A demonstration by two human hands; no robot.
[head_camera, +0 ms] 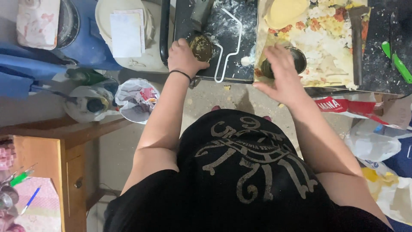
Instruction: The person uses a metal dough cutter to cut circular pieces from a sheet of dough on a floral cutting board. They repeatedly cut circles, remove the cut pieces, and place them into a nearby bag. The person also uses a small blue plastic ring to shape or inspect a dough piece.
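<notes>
My left hand [183, 58] grips a small round dough-caked tin [201, 46] at the near edge of a black floured tray [227, 25]. Fingers spread, my right hand [281, 75] hovers over a dark round tin [296, 60] that sits on a flower-patterned cloth [330, 38]. A flat round of yellow dough [285, 10] lies at the far end of that cloth. A white wire tool [229, 47] rests on the tray beside the left hand.
A dark rolling pin [357, 43] lies on the cloth, green-handled tools [397, 62] to its right. A white bucket with paper [128, 34] and blue containers stand at left. A wooden table [51, 146] is at lower left, plastic bags [377, 141] at right.
</notes>
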